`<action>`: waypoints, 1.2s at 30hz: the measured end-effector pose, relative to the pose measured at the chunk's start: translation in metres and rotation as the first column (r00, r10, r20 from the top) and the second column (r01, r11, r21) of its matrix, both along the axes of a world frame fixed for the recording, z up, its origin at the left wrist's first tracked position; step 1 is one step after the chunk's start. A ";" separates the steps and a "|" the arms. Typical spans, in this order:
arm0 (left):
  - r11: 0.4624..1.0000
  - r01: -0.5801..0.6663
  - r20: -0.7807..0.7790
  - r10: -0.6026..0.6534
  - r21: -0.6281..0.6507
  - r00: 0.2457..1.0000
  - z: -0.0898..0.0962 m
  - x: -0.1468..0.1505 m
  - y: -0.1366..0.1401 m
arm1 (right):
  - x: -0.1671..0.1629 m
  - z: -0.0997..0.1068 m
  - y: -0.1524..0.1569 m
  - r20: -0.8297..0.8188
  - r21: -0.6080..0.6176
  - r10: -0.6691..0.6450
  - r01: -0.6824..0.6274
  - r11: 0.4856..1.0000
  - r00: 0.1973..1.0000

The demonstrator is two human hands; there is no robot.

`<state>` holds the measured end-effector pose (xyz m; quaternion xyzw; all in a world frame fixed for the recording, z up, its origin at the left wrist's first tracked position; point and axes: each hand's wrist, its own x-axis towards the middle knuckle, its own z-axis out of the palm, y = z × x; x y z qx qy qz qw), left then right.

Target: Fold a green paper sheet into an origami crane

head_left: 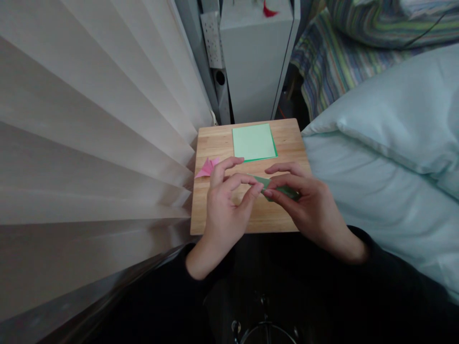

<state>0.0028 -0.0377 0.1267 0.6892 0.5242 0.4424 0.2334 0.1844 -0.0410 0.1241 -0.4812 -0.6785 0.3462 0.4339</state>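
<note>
A folded piece of green paper point(287, 191) is held over the small wooden table, partly hidden behind my fingers. My left hand point(229, 200) pinches its left end between thumb and index finger. On the other side, my right hand point(311, 200) grips the paper with thumb and index finger close to the left fingertips. Just beyond my hands lies a stack of square green paper sheets point(254, 141), pale on top with a darker green edge. A pink folded paper figure point(208, 167) rests left of my left hand.
The wooden table point(247, 222) stands between a pleated pale curtain point(143, 119) on the left and a bed with light blue bedding point(358, 162) on the right. Behind it is a grey-white cabinet point(254, 67) with a red object point(268, 10) on top.
</note>
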 end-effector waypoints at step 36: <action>0.793 0.328 0.791 0.287 -0.513 0.540 0.010 0.016 -0.008 | -0.016 0.001 -0.016 0.069 0.366 -0.211 0.172 0.915 0.975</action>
